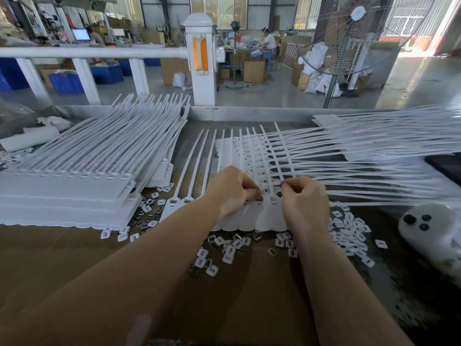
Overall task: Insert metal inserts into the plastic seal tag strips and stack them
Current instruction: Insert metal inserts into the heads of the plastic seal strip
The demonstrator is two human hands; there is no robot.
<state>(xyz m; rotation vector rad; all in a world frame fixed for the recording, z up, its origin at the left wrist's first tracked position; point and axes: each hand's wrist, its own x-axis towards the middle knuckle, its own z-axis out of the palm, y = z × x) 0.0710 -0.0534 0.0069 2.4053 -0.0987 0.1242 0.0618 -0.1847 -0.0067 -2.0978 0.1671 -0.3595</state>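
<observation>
At centre of a brown cardboard-covered worktable (74,258): one white plastic seal tag strip sheet (270,219), flat, joined tag heads toward the viewer, thin tails fanned away toward the far edge. Left hand (230,193) resting on the sheet's left part, fingers curled, thumb and fingertips pressed together over a slot in the row of tag heads; whether a metal insert sits between them, too small to tell. Right hand (303,199) just beside it, touching the sheet's right part, fingers curled with thumb and forefinger pinched together near the same row; what lies in the pinch, hidden. Scattered along the sheet's near edge and to both sides: loose inserts (232,248), small white squares mixed with darker metal pieces, thickest in a pile on the right (349,231). On the left, a tall stack of finished strips (74,186), tails pointing up and away. On the right, another spread of strip sheets (374,143), tails crossing over the centre sheet. At far right edge, a white device with three dark round buttons (424,226). Beyond the table, a white railing post (200,61), a standing fan (349,33), and a seated worker (269,39) among cardboard boxes.
</observation>
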